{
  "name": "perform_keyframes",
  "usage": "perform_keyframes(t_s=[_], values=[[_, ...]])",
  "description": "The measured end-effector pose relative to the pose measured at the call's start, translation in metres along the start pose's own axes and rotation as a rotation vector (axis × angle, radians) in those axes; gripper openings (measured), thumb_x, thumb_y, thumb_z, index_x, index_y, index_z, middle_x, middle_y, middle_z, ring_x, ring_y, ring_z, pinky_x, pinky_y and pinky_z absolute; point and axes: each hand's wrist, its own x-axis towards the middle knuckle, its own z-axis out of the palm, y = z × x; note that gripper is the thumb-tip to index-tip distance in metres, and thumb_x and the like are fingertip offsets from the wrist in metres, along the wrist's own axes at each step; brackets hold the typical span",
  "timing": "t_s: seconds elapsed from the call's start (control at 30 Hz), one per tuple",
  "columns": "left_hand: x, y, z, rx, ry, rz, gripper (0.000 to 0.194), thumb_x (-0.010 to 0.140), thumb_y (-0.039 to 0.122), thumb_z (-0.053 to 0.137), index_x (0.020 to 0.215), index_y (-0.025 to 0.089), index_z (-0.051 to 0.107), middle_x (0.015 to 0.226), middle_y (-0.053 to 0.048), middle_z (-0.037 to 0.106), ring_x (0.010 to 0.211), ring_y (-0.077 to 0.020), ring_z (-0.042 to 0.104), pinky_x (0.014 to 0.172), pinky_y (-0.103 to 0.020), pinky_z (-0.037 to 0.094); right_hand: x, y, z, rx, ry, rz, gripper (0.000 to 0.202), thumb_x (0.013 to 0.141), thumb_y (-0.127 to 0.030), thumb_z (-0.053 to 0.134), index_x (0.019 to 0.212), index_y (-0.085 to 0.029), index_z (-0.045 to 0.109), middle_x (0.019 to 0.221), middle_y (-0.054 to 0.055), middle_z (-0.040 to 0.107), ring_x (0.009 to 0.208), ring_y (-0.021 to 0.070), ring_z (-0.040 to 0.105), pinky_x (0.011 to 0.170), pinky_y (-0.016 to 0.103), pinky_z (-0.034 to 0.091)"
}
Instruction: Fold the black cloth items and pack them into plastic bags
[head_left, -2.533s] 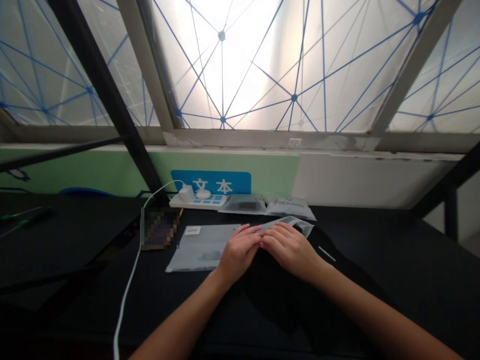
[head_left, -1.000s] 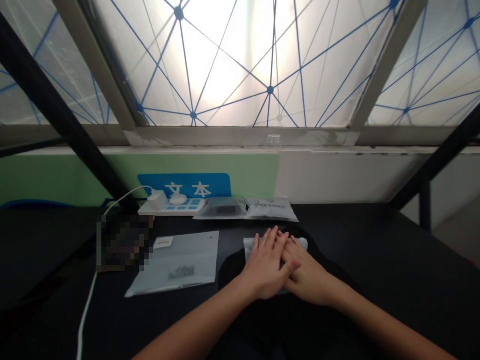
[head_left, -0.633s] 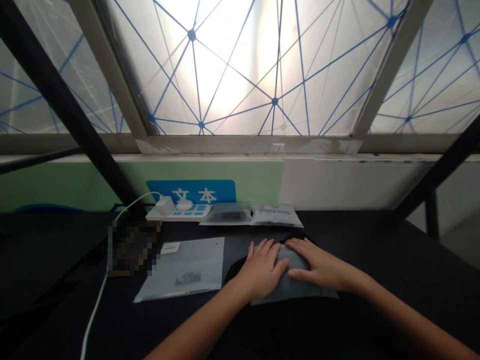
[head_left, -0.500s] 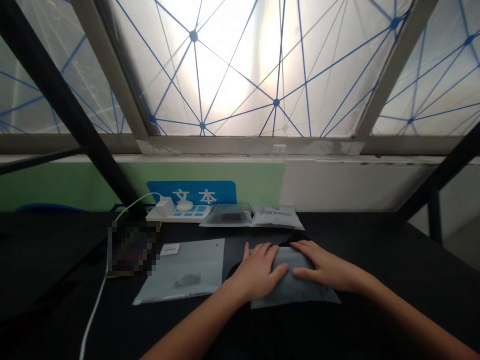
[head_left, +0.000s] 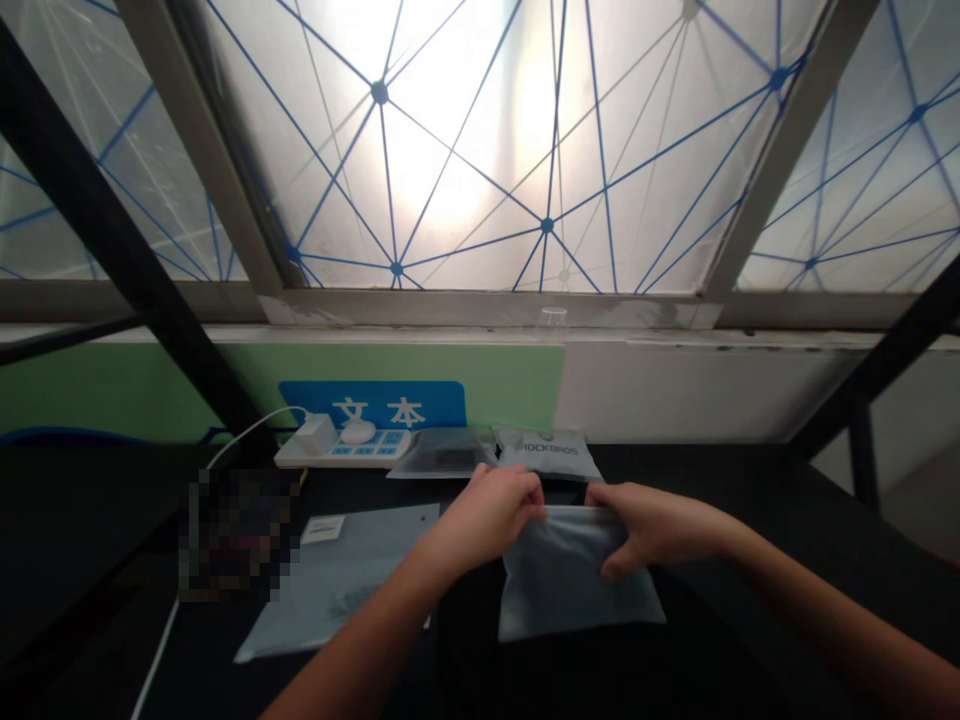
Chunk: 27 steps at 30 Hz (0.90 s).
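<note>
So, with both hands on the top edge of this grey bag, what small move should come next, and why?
Probably run the fingertips along the top edge to press it shut. The left hand and right hand both pinch the upper corners of the grey bag, which looks filled and lies flat on the black table.

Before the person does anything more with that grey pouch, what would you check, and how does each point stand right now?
1. Left hand grips the top edge of the frosted grey pouch: ok.
2. Right hand grips the same edge, at the other corner: ok.
3. Pouch's lower part lies on the black table, nothing on top of it: ok.
4. Pouch's opening sealed: cannot tell, the fingers cover it.
5. Contents fully inside: cannot tell, the film is too cloudy.
6. Flat empty bag lies apart to the left; two packed pouches sit behind, beside the power strip: ok.
</note>
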Motion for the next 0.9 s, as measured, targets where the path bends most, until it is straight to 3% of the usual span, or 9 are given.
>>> perform_keyframes(t_s=[0.07, 0.17, 0.23, 0.3, 0.43, 0.57, 0.73, 0.83, 0.9], values=[[0.004, 0.009, -0.018, 0.145, 0.177, 0.091, 0.017, 0.096, 0.021, 0.052, 0.087, 0.021, 0.066, 0.097, -0.006, 0.067, 0.093, -0.0235, 0.062, 0.093, -0.040, 0.044, 0.000, -0.006, -0.012, -0.082, 0.165, 0.007, 0.041, 0.067, -0.032, 0.078, 0.102, -0.024, 0.059, 0.088, 0.001, 0.067, 0.075, 0.0221, 0.064, 0.062, 0.027, 0.046], [0.017, 0.010, -0.033, 0.313, 0.435, 0.190, 0.021, 0.099, 0.017, 0.047, 0.098, 0.023, 0.067, 0.120, -0.010, 0.065, 0.115, -0.0279, 0.058, 0.106, -0.049, 0.037, 0.012, -0.009, -0.026, -0.243, 0.547, -0.113, 0.048, 0.076, -0.021, 0.068, 0.122, -0.023, 0.053, 0.112, 0.008, 0.068, 0.099, 0.0279, 0.064, 0.086, 0.038, 0.050], [0.028, -0.003, -0.029, 0.332, 0.507, 0.236, 0.027, 0.099, 0.013, 0.043, 0.102, 0.024, 0.067, 0.135, -0.010, 0.060, 0.129, -0.0283, 0.052, 0.114, -0.054, 0.028, 0.030, -0.002, -0.022, -0.358, 0.775, -0.214, 0.047, 0.086, -0.016, 0.058, 0.131, -0.022, 0.051, 0.130, 0.013, 0.062, 0.121, 0.0315, 0.056, 0.103, 0.047, 0.042], [0.038, -0.024, -0.012, 0.328, 0.463, 0.268, 0.029, 0.099, 0.010, 0.041, 0.101, 0.023, 0.067, 0.142, -0.010, 0.057, 0.141, -0.0278, 0.043, 0.119, -0.056, 0.021, 0.053, 0.013, -0.005, -0.436, 0.903, -0.203, 0.039, 0.092, -0.013, 0.047, 0.130, -0.021, 0.056, 0.135, 0.015, 0.058, 0.129, 0.0333, 0.050, 0.109, 0.053, 0.037], [0.047, -0.063, 0.032, 0.395, 0.206, 0.210, 0.032, 0.097, 0.005, 0.038, 0.110, 0.020, 0.064, 0.152, -0.011, 0.048, 0.147, -0.0252, 0.035, 0.118, -0.052, 0.028, 0.095, 0.055, 0.041, -0.415, 0.818, -0.253, 0.043, 0.090, -0.008, 0.042, 0.129, -0.019, 0.058, 0.138, 0.016, 0.058, 0.131, 0.0297, 0.051, 0.109, 0.053, 0.042], [0.050, -0.077, 0.048, 0.400, 0.156, 0.178, 0.035, 0.096, 0.005, 0.037, 0.117, 0.020, 0.061, 0.153, -0.011, 0.047, 0.143, -0.0227, 0.041, 0.115, -0.047, 0.035, 0.104, 0.075, 0.053, -0.404, 0.783, -0.282, 0.047, 0.089, -0.006, 0.041, 0.132, -0.019, 0.055, 0.147, 0.015, 0.051, 0.141, 0.0278, 0.042, 0.114, 0.055, 0.037], [0.047, -0.065, 0.042, 0.429, 0.205, 0.176, 0.028, 0.094, 0.007, 0.045, 0.111, 0.020, 0.062, 0.153, -0.012, 0.046, 0.143, -0.0300, 0.038, 0.116, -0.056, 0.027, 0.075, 0.065, 0.041, -0.438, 0.725, -0.306, 0.046, 0.096, -0.019, 0.046, 0.141, -0.017, 0.048, 0.160, 0.017, 0.033, 0.149, 0.0306, 0.026, 0.118, 0.059, 0.027], [0.023, -0.042, 0.040, 0.390, 0.214, 0.178, 0.023, 0.092, 0.011, 0.050, 0.110, 0.020, 0.062, 0.157, -0.012, 0.039, 0.145, -0.0321, 0.033, 0.118, -0.057, 0.022, 0.039, 0.053, 0.050, -0.402, 0.696, -0.317, 0.043, 0.099, -0.025, 0.047, 0.141, -0.018, 0.049, 0.156, 0.017, 0.041, 0.145, 0.0293, 0.036, 0.117, 0.057, 0.031], [-0.003, -0.026, 0.041, 0.305, 0.158, 0.188, 0.021, 0.093, 0.016, 0.051, 0.112, 0.021, 0.061, 0.152, -0.011, 0.045, 0.139, -0.0300, 0.040, 0.115, -0.051, 0.029, 0.012, 0.047, 0.065, -0.328, 0.610, -0.325, 0.039, 0.100, -0.026, 0.046, 0.138, -0.020, 0.051, 0.146, 0.015, 0.053, 0.135, 0.0259, 0.050, 0.113, 0.050, 0.039]])
